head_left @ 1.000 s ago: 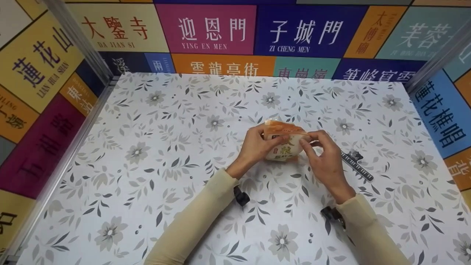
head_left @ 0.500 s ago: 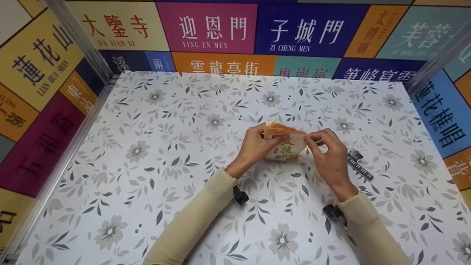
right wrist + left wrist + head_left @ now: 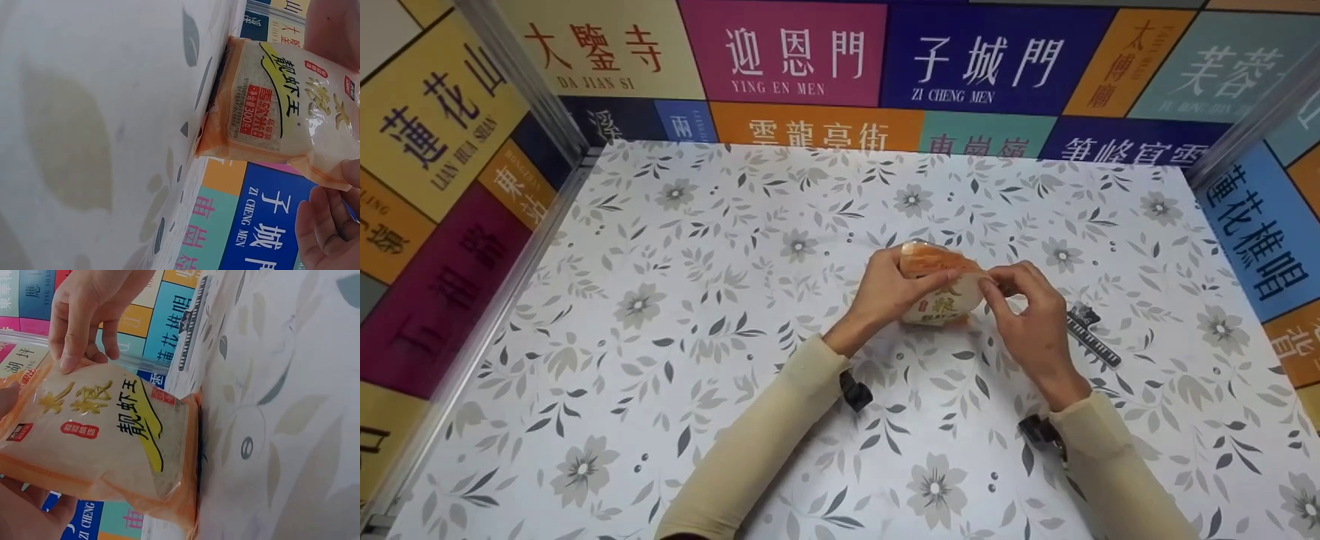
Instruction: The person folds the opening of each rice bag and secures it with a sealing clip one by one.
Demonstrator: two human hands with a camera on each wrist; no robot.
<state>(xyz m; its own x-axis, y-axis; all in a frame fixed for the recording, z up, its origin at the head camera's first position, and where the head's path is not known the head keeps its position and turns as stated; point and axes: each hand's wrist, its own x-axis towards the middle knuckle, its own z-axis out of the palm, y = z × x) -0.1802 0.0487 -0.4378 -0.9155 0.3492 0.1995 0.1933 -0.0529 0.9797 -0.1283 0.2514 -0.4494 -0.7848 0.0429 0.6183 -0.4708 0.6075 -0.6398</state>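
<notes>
A small bag of rice (image 3: 934,300), in white and orange plastic with Chinese print, stands upright on the patterned table. My left hand (image 3: 885,289) grips its left side, thumb across the front near the top and fingers behind. With thumb and forefinger, my right hand (image 3: 1031,311) pinches the bag's upper right edge. In the left wrist view the bag (image 3: 107,422) shows its printed front, and its bottom end meets the table surface. The right wrist view shows the bag (image 3: 281,107) with the right fingertips (image 3: 351,171) at its top corner.
Just right of my right hand lies a narrow black strip (image 3: 1095,341) with white piano-key-like marks and a small dark piece on its upper edge. Printed panels (image 3: 795,56) wall the back and sides of the white floral table (image 3: 660,375).
My right hand has shifted slightly right along the bag's top edge and now pinches its corner. The left hand keeps its grip, with its thumb now straighter across the front.
</notes>
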